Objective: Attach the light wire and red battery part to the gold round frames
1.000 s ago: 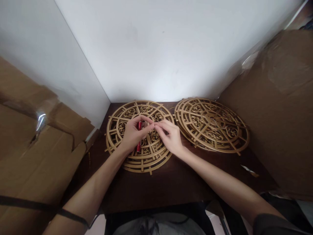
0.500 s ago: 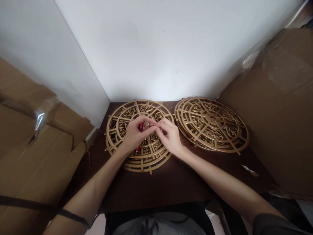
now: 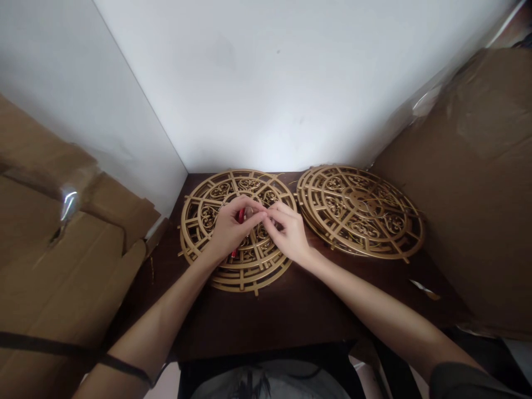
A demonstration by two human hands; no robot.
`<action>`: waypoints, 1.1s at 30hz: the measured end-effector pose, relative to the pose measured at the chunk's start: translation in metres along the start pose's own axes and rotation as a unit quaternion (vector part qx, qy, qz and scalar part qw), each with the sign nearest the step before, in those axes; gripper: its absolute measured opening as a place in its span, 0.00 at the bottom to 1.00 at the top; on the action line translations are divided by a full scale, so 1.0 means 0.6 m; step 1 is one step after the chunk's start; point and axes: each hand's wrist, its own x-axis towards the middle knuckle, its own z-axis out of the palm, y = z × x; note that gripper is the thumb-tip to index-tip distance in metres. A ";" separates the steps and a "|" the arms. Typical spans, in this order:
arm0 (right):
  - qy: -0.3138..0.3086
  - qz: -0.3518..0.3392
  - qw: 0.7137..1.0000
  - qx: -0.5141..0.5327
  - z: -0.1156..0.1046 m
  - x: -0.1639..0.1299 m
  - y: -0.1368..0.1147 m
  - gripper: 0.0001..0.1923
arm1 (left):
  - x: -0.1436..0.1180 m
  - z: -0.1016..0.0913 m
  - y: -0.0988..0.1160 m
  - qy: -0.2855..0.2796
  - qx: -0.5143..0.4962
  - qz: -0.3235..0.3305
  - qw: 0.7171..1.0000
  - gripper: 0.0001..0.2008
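Centrally, left hand (image 3: 228,231) apparently holding red rod (image 3: 241,215), right hand (image 3: 290,229) pinched, gold discs (image 3: 255,266) below, cardboard boxes (image 3: 477,194) flanking

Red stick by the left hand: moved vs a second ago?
Yes, slightly: the red stick now leans more, its upper end shifted right against the unmoved gold disc stack under the hands.

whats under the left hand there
Two bits of a red rod-like object show past the left hand, with stacked gold openwork discs below. The hand covers the rod's middle and part of the top disc; whether it grips the rod is hidden.
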 end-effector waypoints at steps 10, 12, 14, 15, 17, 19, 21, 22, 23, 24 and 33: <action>0.010 0.025 1.000 0.016 -0.002 -0.002 -0.003 0.10 | 0.001 0.001 -0.001 0.027 -0.061 -0.061 0.996 0.06; 0.011 0.025 1.000 0.010 -0.002 -0.003 -0.004 0.10 | 0.001 0.002 -0.001 0.034 -0.067 -0.065 0.995 0.06; 0.009 0.022 1.000 0.007 -0.002 -0.002 -0.004 0.10 | 0.002 0.002 -0.001 0.041 -0.071 -0.066 0.994 0.07; 0.010 0.020 1.000 0.007 -0.002 -0.002 -0.004 0.10 | 0.002 0.003 -0.002 0.045 -0.073 -0.066 0.994 0.07; 0.014 0.017 1.000 0.009 -0.002 -0.002 -0.005 0.10 | 0.003 0.004 -0.002 0.054 -0.079 -0.066 0.993 0.07; 0.021 0.012 1.000 0.013 -0.002 -0.002 -0.005 0.09 | 0.003 0.004 -0.001 0.063 -0.083 -0.070 0.992 0.08; 0.027 0.010 0.999 0.016 -0.001 -0.002 -0.006 0.09 | 0.004 0.004 -0.001 0.069 -0.085 -0.075 0.991 0.08; 0.029 0.010 0.999 0.017 -0.001 -0.002 -0.006 0.09 | 0.004 0.003 -0.001 0.071 -0.086 -0.077 0.991 0.08; 0.031 0.011 0.999 0.018 -0.001 -0.002 -0.006 0.08 | 0.004 0.003 -0.001 0.071 -0.088 -0.078 0.991 0.08; 0.033 0.012 0.999 0.020 -0.001 -0.002 -0.006 0.08 | 0.004 0.003 -0.001 0.071 -0.090 -0.078 0.990 0.08; 0.040 0.028 0.998 0.043 -0.003 -0.001 -0.009 0.08 | 0.002 0.002 -0.007 0.046 -0.071 -0.046 0.995 0.07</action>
